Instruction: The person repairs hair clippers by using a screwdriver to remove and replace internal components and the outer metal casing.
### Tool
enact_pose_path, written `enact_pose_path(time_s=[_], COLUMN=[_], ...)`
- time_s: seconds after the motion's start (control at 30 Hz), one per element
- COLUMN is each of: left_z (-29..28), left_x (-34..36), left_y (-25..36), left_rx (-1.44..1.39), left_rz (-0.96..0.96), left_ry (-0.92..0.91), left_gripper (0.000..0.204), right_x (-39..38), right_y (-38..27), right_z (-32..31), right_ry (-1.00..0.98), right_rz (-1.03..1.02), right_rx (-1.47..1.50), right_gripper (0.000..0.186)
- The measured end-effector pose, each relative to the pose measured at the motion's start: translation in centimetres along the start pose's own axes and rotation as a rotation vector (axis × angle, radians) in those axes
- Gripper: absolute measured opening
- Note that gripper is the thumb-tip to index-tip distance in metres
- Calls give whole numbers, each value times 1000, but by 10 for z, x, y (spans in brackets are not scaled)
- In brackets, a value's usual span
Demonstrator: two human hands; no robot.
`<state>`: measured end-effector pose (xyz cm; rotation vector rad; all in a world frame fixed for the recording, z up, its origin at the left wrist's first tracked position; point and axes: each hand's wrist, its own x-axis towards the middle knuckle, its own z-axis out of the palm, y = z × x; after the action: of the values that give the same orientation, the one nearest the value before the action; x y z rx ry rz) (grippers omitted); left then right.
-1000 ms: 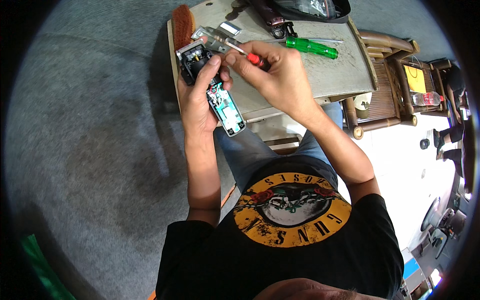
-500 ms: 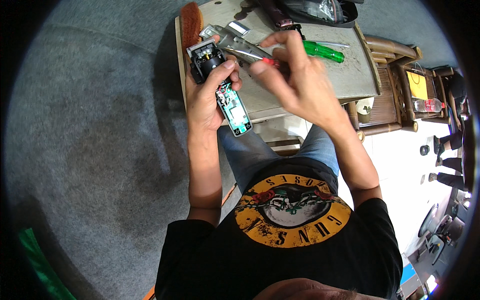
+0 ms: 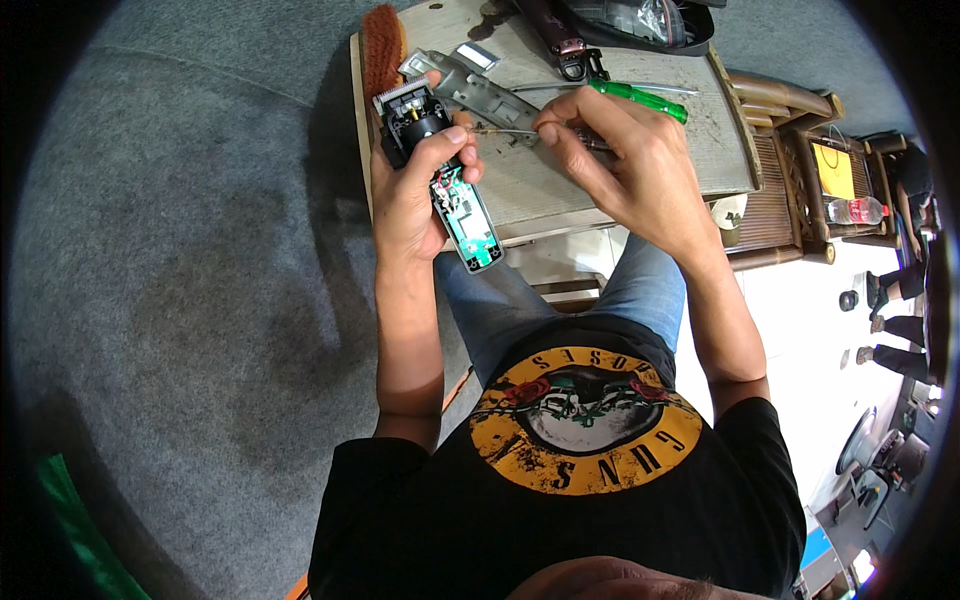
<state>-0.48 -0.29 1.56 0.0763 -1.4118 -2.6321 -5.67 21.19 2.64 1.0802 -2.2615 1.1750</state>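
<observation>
My left hand [image 3: 412, 205] is wrapped round an opened hair clipper [image 3: 468, 225], blade end away from me. Its black upper body and a green circuit board with wires lie exposed. Between the fingertips of my right hand [image 3: 630, 165] is a thin screwdriver [image 3: 512, 131]; its metal shaft points left at the clipper's side, by my left thumb. My fingers mostly hide its handle, and whether the tip touches the clipper I cannot tell. Behind both hands rests the grey clipper housing [image 3: 480, 95] on the small table [image 3: 540, 205].
A green-handled screwdriver [image 3: 645, 102] lies past my right hand. Farther back are a maroon clipper [image 3: 552, 30] and a black case [image 3: 680, 35] with plastic bags. A brown brush [image 3: 382, 55] sits at the left edge, a small silver-white piece [image 3: 478, 55] near it. Bamboo furniture [image 3: 775, 190] stands right.
My right hand has turned and come down slightly to the right, bringing the screwdriver's shaft level beside the clipper. My left hand and the clipper hold nearly still.
</observation>
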Motion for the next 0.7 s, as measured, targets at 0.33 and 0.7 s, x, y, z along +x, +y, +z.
enact_pose_path(time_s=[0.33,0.7], left_z=[1,4], left_x=[0,-3], left_y=[0,1], left_rx=[3,115], left_rz=[-1,12], left_ry=[1,-16], left_gripper=[60,63], right_x=[1,11], right_y=[3,-2], right_z=[1,-22], right_ry=[19,-80], right_rz=[-46,-240], right_rx=[-32,-191], right_gripper=[11,14])
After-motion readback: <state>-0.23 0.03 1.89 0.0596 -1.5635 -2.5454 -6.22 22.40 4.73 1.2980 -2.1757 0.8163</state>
